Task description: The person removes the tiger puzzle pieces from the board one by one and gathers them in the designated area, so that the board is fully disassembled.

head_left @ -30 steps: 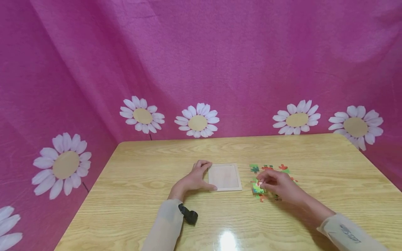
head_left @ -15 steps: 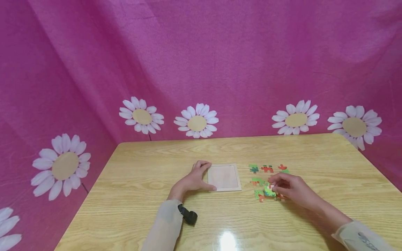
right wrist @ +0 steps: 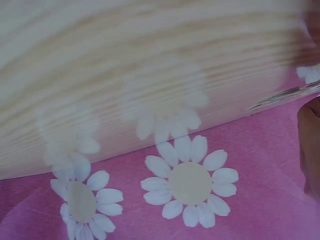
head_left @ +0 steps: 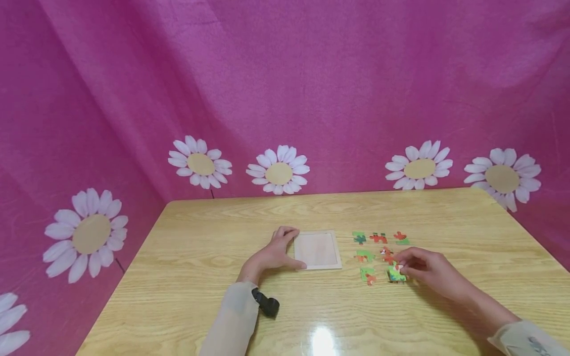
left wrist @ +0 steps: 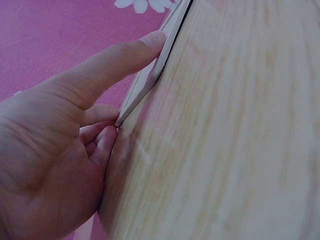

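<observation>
My left hand point(head_left: 277, 253) grips the left side of a square, pale wooden puzzle tray point(head_left: 336, 251), thumb at its near corner and fingers at the far one. The left wrist view has the thumb point(left wrist: 120, 57) lying along the tray's rim point(left wrist: 145, 85), with other fingers bent at its corner. To the right, my right hand point(head_left: 429, 269) pinches a green puzzle piece point(head_left: 396, 273) with white and red on it, between thumb and index finger. This piece partly covers another at the near right of the group. Only a sliver of the right hand point(right wrist: 310, 145) enters the right wrist view.
Several green and red puzzle pieces lie in rough rows right of the tray, among them a green one point(head_left: 359, 238), a red one point(head_left: 379, 238) and a red-and-green one point(head_left: 401, 238). A pink curtain point(head_left: 338, 99) with daisies hangs behind the wooden table point(head_left: 178, 306).
My right hand has carried the green piece rightward across the near row, uncovering more pieces to its left. My left hand has stayed at the tray.
</observation>
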`<move>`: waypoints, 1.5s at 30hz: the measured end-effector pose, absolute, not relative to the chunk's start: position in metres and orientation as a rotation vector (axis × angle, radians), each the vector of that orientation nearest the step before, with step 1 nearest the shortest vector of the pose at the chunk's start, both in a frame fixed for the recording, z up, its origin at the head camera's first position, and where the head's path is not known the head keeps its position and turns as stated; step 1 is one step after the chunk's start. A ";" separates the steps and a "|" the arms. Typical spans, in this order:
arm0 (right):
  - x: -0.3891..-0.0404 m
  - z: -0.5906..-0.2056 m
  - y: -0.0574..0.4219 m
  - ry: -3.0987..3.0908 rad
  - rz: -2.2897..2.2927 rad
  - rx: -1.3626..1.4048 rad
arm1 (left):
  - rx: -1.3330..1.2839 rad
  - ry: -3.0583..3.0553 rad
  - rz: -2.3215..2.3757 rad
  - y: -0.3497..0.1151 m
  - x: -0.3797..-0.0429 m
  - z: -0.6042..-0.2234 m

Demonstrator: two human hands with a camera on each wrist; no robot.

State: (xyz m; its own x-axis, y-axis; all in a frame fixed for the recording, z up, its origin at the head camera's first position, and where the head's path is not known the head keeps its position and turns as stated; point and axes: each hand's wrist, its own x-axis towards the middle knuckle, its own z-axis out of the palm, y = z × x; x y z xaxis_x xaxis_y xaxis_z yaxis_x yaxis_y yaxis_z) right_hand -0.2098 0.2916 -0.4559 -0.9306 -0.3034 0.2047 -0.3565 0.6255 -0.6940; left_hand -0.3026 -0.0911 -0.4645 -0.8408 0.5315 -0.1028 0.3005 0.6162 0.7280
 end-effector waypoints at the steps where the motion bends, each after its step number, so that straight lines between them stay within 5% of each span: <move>1: -0.210 -0.456 0.294 -2.787 1.199 0.548 | 0.674 2.532 1.060 -0.091 -0.303 -0.464; 45: -0.204 -0.472 0.337 -2.704 1.051 0.632 | 0.672 2.524 1.054 -0.091 -0.302 -0.462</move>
